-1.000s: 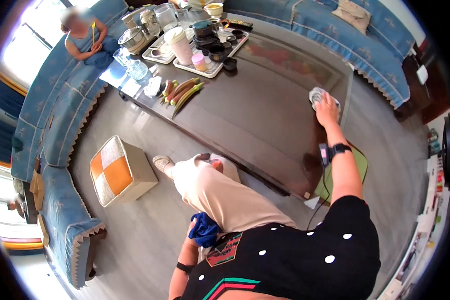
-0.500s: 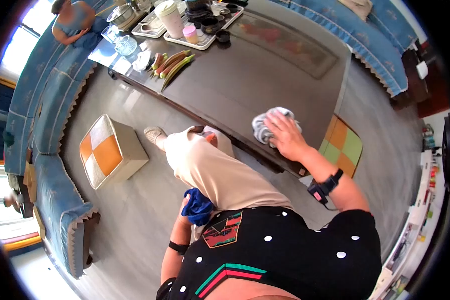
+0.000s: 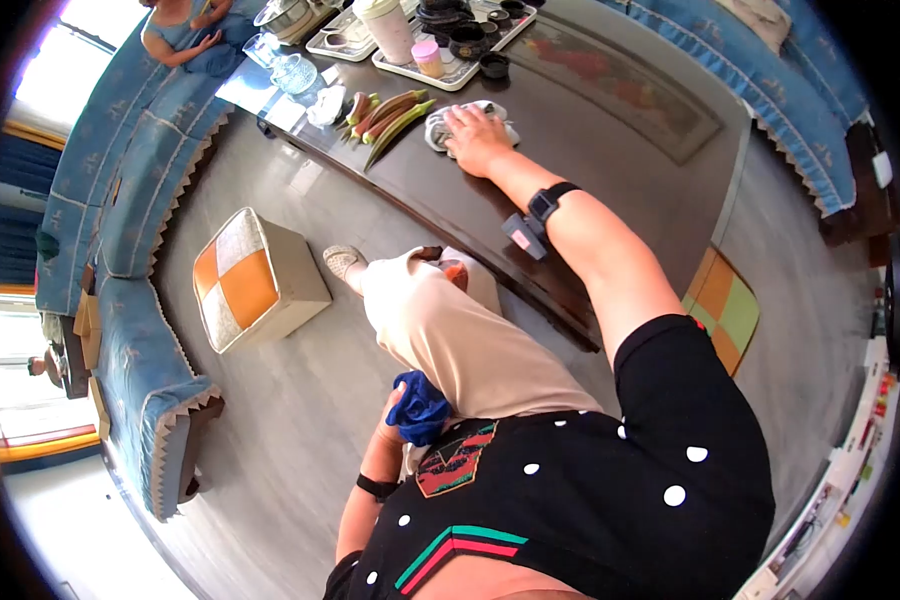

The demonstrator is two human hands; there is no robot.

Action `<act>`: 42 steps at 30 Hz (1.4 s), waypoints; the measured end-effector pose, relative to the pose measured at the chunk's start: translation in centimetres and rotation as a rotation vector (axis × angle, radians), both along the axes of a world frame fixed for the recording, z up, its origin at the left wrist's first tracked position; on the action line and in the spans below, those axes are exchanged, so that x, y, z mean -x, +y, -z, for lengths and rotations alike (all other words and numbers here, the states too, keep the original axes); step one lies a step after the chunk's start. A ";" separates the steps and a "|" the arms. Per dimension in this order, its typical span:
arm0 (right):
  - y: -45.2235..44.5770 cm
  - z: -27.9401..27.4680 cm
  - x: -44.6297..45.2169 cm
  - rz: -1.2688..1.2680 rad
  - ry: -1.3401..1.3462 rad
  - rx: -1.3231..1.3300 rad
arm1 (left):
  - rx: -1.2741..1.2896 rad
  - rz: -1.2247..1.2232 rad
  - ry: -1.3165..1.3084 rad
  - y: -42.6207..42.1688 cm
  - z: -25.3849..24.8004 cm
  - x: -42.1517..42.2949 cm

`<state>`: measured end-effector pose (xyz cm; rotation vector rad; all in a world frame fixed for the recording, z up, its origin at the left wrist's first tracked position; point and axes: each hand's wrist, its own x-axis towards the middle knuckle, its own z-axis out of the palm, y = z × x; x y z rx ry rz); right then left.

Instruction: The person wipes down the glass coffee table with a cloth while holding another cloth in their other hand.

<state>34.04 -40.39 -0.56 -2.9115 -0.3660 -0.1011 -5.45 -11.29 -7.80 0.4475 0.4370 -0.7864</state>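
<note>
My right hand (image 3: 477, 138) presses a grey-and-white cloth (image 3: 442, 130) onto the dark glossy table (image 3: 610, 180), fingers over the cloth. Just left of it lies a bunch of long green and reddish pods (image 3: 395, 118). Low by my hip, my left hand (image 3: 390, 418) holds a bunched blue cloth (image 3: 419, 408). Beyond the pods stand a pink-lidded jar (image 3: 428, 60) and a tall white cup (image 3: 385, 32) on a tray (image 3: 450, 78). A crumpled white tissue (image 3: 326, 106) is near the table's edge.
Glass pitchers (image 3: 292, 74) stand at the table's far left end. A person (image 3: 195, 38) sits on the blue sofa (image 3: 120, 180). One checkered stool (image 3: 255, 285) is on the floor at left; another (image 3: 722, 305) is beside the table at right.
My right hand and its cloth have swept from the table's right end to the near edge, then across to beside the pods. My left hand still holds the blue cloth. The view has shifted.
</note>
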 end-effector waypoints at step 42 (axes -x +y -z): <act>-4.6 0.0 15.5 -0.388 -0.097 -0.272 | 0.032 0.045 -0.054 -1.8 -2.3 -1.4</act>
